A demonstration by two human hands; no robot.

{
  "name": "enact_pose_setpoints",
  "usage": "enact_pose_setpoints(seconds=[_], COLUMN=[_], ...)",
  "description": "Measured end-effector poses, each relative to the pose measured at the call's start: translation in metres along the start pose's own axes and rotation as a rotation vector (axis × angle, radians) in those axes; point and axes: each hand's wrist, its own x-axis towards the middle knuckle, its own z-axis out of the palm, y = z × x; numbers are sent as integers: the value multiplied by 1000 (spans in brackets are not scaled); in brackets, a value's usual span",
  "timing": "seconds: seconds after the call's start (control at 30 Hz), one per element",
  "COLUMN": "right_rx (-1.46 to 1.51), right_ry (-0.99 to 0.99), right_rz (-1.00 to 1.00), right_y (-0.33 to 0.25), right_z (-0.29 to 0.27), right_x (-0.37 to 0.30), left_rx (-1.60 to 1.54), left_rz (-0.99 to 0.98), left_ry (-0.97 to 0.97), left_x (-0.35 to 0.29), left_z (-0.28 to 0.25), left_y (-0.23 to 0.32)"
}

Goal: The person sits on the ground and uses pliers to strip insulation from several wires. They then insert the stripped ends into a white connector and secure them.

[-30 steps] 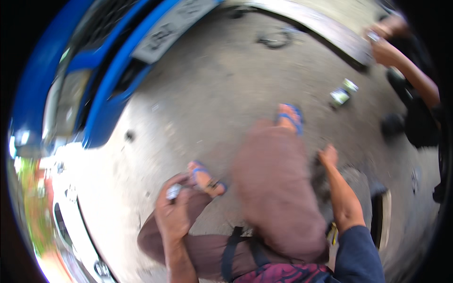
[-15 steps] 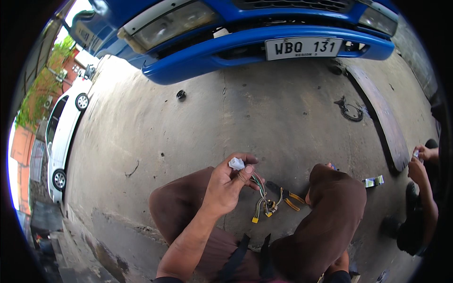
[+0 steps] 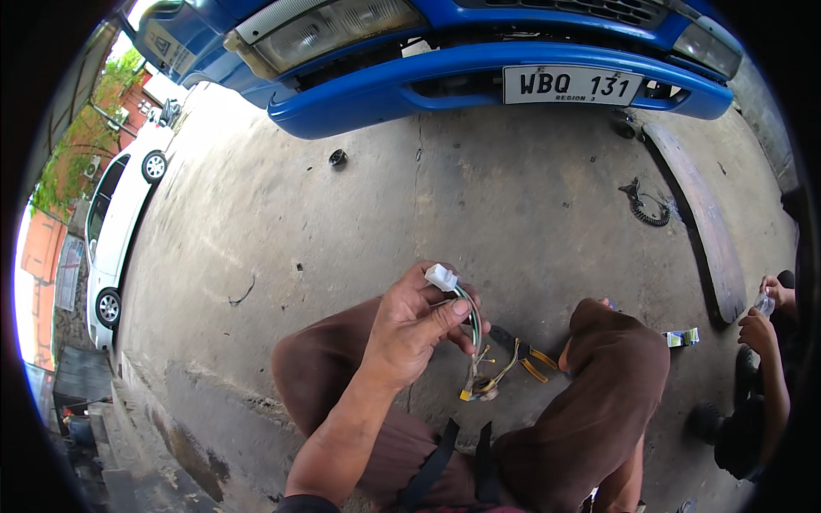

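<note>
My left hand [image 3: 419, 321] is in front of me, above the gap between my bent legs. Its thumb and fingers are closed on a wiring harness [image 3: 476, 329] of thin green, white and dark wires. At the top, a white plastic connector [image 3: 441, 277] sticks out above the fingers. Below dangle the harness's yellow ends [image 3: 466, 395] and further wire. Pliers with yellow-and-black handles [image 3: 532, 363] lie on the ground just right of the wires. Of my right arm only the forearm [image 3: 623, 483] shows, beside my right thigh; the hand itself is hidden.
A blue vehicle's front bumper [image 3: 385, 90] stands ahead. A long board [image 3: 697, 214] lies at right, near a coiled black cable [image 3: 646, 208]. A small green-and-white packet [image 3: 682, 338] is beside my right knee. Another person's hands [image 3: 759, 321] hold something clear at far right.
My left hand has turned slightly, and the white connector now shows more of its side. The dangling yellow ends have drawn together. More of my right forearm shows.
</note>
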Motion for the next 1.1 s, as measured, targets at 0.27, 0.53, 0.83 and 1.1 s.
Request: enact_pose_setpoints(seconds=[0.27,0.53,0.83,1.1], right_rx=[421,149,251,224], right_ry=[-147,-856,-764,-649], right_rz=[-496,-557,-551,-551], right_y=[-343,-417,-386,-373], right_z=[-75,35,80,90], right_x=[-74,-203,-201,-201], left_rx=[-19,239,183,95], left_rz=[-11,261,167,57], left_ry=[-53,196,229,281], left_x=[-3,14,17,14], left_z=[13,25,9,8], left_y=[30,12,-15,-19])
